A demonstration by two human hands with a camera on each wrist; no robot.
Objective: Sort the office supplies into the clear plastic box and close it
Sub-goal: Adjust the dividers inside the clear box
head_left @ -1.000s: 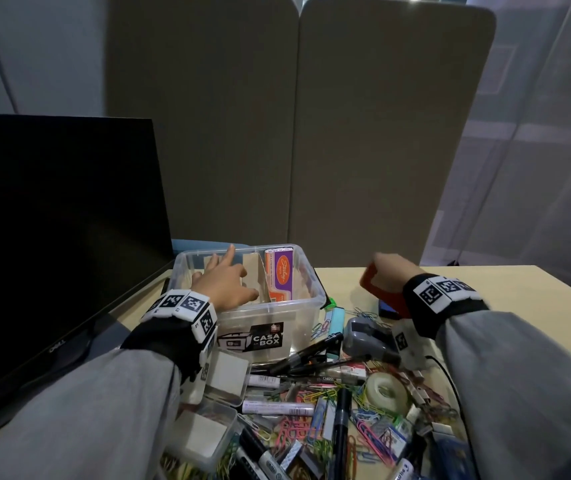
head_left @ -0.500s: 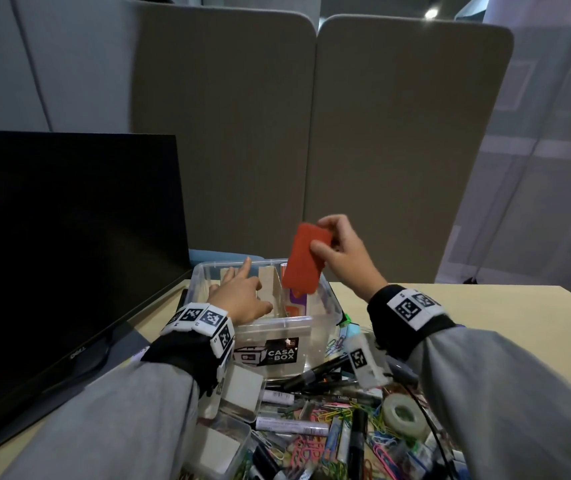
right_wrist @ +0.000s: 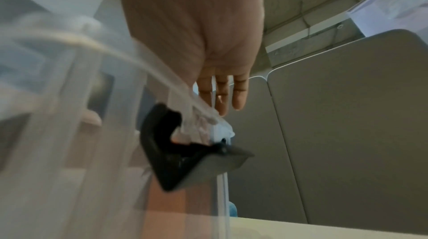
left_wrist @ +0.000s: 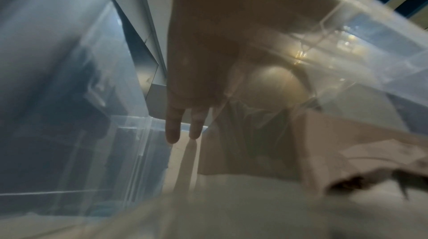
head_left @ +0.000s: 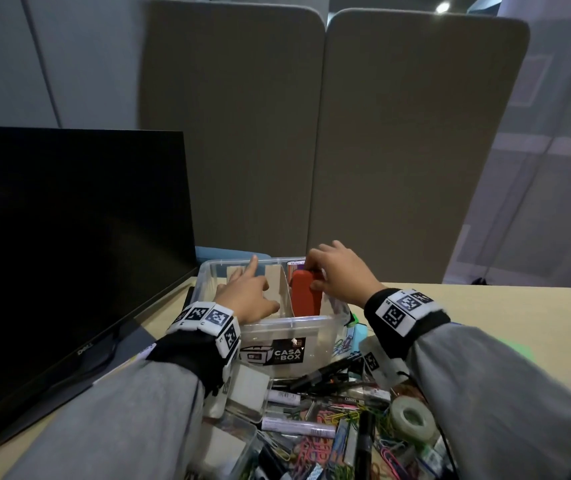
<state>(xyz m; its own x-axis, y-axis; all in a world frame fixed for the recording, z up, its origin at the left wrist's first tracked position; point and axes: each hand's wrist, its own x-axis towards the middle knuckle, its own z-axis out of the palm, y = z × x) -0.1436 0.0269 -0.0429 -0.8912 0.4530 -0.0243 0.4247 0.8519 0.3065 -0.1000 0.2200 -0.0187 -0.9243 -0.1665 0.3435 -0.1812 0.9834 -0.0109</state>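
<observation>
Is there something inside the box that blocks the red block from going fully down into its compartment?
Nothing visible does. The right hand holds the red block upright, already inside the clear box, right of the divider. The compartment's floor under it is hidden.

"CASA BOX" in white on the black label on the clear plastic box's (head_left: pixel 315 327) front wall, "DELL" logo on the monitor's (head_left: pixel 69 244) lower bezel, marker labels illegible

Left hand (head_left: pixel 247 299) lies flat, forefinger pointing forward; right hand (head_left: pixel 337 271) curls its fingers in a pinch, both forearms reaching forward
</observation>
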